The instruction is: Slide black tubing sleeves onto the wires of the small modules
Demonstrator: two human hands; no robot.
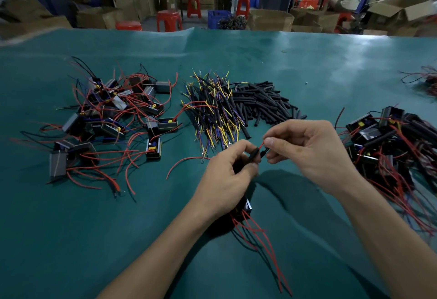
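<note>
On the left of the green-covered table (71, 239) lies a loose pile of small modules (111, 119) with red wires trailing from them. Right of it, near centre, sits a bundle of yellow and blue leads (210, 114), and touching that on its right a heap of black tubing sleeves (264, 102).

Below these, above the table, the left hand (227, 180) has its fingers (243, 149) curled round one black sleeve (254, 154). A module (246, 206) shows under the palm, its red leads running down toward the near edge; how it is gripped cannot be told.

Just beside it, the right hand (309, 154) pinches a red wire (262, 145) between thumb and forefinger, the wire meeting the sleeve's end.

At far right lies a second pile of modules (387, 142) carrying black tubing.
</note>
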